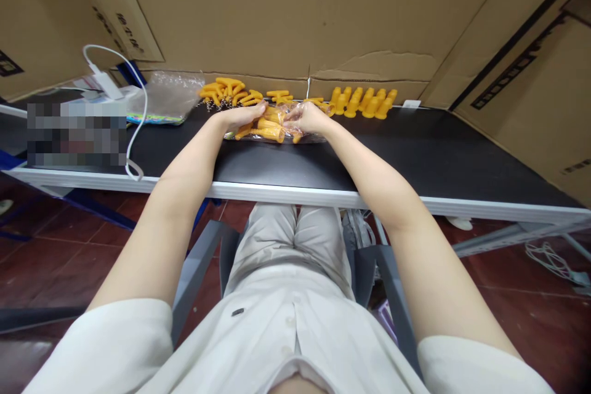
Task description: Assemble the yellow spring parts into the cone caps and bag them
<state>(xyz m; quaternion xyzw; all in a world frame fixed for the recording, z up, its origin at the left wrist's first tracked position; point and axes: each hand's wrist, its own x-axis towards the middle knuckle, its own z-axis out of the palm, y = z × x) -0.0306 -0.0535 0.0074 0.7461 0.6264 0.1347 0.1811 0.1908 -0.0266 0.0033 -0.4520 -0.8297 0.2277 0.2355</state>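
A clear plastic bag [314, 137] with several yellow plastic parts [271, 130] in it lies in front of me near the back of the black table. My left hand [244, 116] grips its left side, thumb on top and the other fingers mostly hidden. On the right side, my right hand [305, 118] has its fingers bent onto the plastic and the parts. Just behind my left hand is a pile of yellow T-handled corkscrews [224, 91] with metal spirals. Yellow hollow sleeves [364, 103] stand upright in a group to the right of my right hand.
Cardboard walls [277, 12] close off the back and sides of the table [443, 154]. To the left lie a flat clear plastic bag [173, 95] and a white charger [108, 85], whose cable [146, 98] hangs over the front edge. A small white piece [411, 104] sits at the back right.
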